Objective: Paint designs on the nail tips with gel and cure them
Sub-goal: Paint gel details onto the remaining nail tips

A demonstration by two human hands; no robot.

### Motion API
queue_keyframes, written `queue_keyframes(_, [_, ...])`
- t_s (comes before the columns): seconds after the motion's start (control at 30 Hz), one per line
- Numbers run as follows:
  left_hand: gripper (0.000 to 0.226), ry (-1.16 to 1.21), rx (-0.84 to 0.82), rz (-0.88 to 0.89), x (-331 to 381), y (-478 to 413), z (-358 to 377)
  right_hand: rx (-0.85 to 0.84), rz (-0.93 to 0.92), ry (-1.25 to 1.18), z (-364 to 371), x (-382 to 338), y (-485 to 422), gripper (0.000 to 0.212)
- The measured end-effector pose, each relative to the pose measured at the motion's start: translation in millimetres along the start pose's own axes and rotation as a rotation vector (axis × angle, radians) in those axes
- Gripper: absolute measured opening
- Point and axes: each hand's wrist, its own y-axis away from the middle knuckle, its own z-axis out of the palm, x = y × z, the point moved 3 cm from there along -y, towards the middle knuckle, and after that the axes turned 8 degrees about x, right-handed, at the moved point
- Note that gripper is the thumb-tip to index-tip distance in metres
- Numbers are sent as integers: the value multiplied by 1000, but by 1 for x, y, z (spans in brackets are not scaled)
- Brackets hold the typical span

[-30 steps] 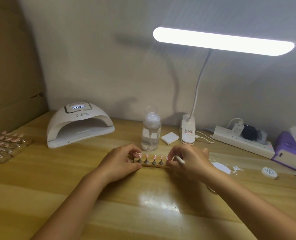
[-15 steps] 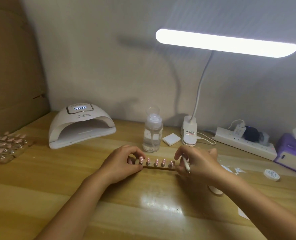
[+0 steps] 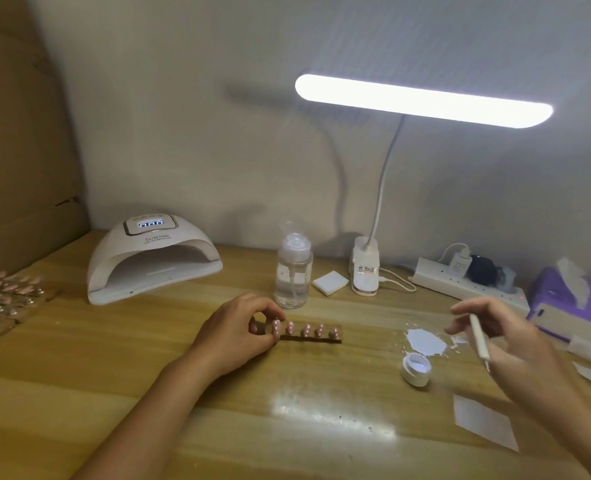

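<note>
1. Background: plain pale wall. The wooden tabletop (image 3: 148,393) was varnished and glossy, with glare from the lit bar desk lamp (image 3: 422,100) on its bendy neck.
2. The nail tips (image 3: 306,330), five pink with white dots, stood in a row on a dark holder strip (image 3: 316,338) at mid-tabletop, just in front of a clear pump bottle (image 3: 293,275). The curing lamp (image 3: 153,258) sat back left, well apart, with its mouth open and display lit.
3. The left grip (image 3: 233,336) pinched the strip's left end, fingers curled beside the first tip. The right grip (image 3: 515,344) hung off to the right, well apart from the tips, pinching a slim white brush (image 3: 479,337) (motion-blurred, so any load on the bristles was unreadable).
4. An open gel pot (image 3: 416,368) lay near a white gel smear (image 3: 425,341), between the strip and the right grip.
5. Risks, as judged:
   - The dots were probably uncured, so a left fingertip brushing the nearest tip would smear it.
   - Tilting the strip on the way to the curing lamp could let the gel run.
   - A wrist sweep from the right could knock the pot.
6. Materials:
   - The tips were small, domed and smooth, and looked light and easily toppled.
   - The curing lamp was a hard white plastic arch.
   - The bottle was transparent and cylindrical.
   - The pot was squat and round.
</note>
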Motion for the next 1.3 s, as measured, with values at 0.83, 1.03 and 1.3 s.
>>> queue_keyframes(0.83, [21,118,72,1,10,14,12,-315,15,334,-8,30,-1,11])
queue_keyframes(1.03, [18,126,85,-12,7,12,12,-288,-30,454,7,42,3,11])
queue_keyframes(1.3, [24,168,110,-22,10,12,12,-273,-27,485,8,48,5,16])
